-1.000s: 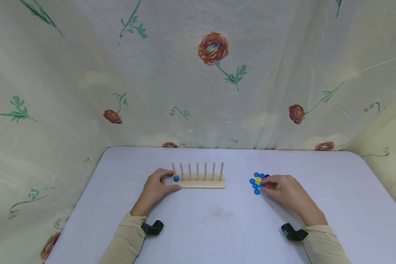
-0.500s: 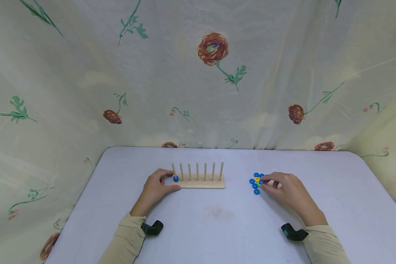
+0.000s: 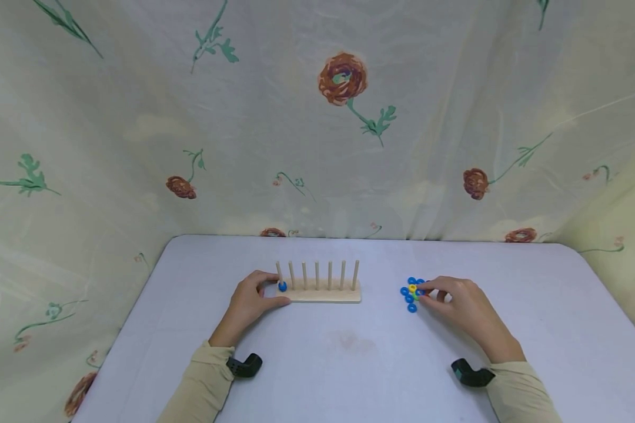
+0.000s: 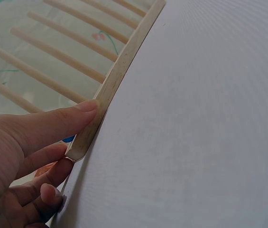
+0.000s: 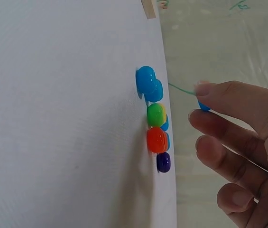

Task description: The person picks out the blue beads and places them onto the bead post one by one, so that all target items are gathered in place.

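Note:
My left hand grips the left end of a wooden peg stand, thumb along its front edge and fingers round the end. Several upright pegs rise from the stand. A blue bead sits low on its leftmost peg; the left wrist view shows only a sliver of it. To the right, my right hand pinches a blue bead between thumb and index finger, raised over a small cluster of beads. In the right wrist view a green bead, an orange-red bead and a purple bead lie in that cluster.
More blue beads and a yellow bead lie at the cluster's left side. The white table extends in front of both hands. A floral curtain hangs behind the table's back edge.
My right hand's fingertips have closed on a blue bead and lifted it slightly off the cluster. The orange-red and purple beads have gone behind that hand in the head view. The left hand stays put.

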`<state>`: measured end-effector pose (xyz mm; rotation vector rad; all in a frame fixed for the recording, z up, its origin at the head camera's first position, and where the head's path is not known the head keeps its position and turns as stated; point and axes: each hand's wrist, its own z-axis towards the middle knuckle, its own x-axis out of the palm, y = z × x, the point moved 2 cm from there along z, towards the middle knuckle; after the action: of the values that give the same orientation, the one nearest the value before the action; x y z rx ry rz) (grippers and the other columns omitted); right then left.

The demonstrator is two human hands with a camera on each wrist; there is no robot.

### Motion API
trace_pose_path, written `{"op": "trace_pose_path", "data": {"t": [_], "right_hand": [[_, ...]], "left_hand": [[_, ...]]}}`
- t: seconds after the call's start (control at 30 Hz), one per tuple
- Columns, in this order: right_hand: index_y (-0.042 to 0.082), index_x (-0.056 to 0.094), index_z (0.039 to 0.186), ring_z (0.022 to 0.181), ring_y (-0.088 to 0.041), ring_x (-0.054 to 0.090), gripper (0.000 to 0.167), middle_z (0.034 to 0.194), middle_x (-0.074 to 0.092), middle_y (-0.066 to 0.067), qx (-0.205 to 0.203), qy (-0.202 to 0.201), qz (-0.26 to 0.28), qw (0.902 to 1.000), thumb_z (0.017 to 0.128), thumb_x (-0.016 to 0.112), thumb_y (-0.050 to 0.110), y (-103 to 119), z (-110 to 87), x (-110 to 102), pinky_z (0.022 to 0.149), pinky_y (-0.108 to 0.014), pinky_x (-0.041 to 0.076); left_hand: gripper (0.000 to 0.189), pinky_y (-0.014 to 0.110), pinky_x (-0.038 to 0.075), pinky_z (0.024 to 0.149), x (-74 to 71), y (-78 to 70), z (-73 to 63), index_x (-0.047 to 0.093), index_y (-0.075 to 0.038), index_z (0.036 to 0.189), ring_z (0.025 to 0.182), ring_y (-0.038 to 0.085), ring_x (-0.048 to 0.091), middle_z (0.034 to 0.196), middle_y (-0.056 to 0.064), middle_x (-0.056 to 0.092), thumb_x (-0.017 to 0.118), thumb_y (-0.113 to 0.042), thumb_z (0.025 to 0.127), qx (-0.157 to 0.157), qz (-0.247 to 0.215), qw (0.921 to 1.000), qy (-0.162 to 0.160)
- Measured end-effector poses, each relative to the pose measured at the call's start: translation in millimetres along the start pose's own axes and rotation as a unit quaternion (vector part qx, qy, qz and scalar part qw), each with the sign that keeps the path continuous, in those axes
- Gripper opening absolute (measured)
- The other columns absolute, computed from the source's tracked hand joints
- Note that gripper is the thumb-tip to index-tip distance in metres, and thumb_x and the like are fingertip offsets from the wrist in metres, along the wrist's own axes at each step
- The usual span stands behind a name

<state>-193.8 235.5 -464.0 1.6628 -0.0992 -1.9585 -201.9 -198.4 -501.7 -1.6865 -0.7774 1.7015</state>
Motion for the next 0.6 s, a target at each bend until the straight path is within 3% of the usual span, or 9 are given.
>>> {"op": "trace_pose_path", "data": {"t": [0.6], "right_hand": [[0.014,0.081,0.110,0.078,-0.010,0.059,0.026,0.099,0.078,-0.001,-0.012,-0.008,0.031,0.9994,0.085,0.086,0.017,9.3,7.0,-6.4,0.062,-0.021,0.044]], "left_hand": [[0.056,0.024,0.035,0.061,-0.6,0.4,-0.5,0.074,-0.013,0.123,0.069,0.014,0.043,0.100,0.005,0.064,0.095,-0.029,0.074,0.000,-0.010,0.9999,0.001]]}}
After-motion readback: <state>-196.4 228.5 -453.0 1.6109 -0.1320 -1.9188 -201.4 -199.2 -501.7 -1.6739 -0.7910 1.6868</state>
